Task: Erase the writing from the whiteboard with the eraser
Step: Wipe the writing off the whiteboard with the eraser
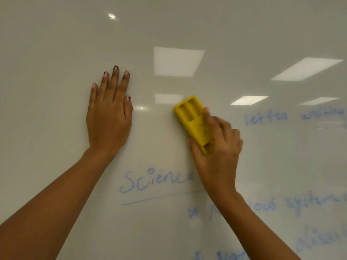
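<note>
The whiteboard (56, 44) fills the whole view. My right hand (217, 147) grips a yellow eraser (191, 117) and presses it flat on the board at centre, its top end tilted up-left; the hand is blurred. Flat against the board to the left lies my left hand (109, 113), fingers together and pointing up, holding nothing. Blue writing sits below and to the right: the underlined word "Science" (155, 181), "letter writing" (293, 115), and fainter lines (300, 203) at lower right, partly hidden by my right forearm.
Ceiling light panels reflect in the glossy board at upper centre (177, 61) and right (308, 68). The left and top of the board carry no writing.
</note>
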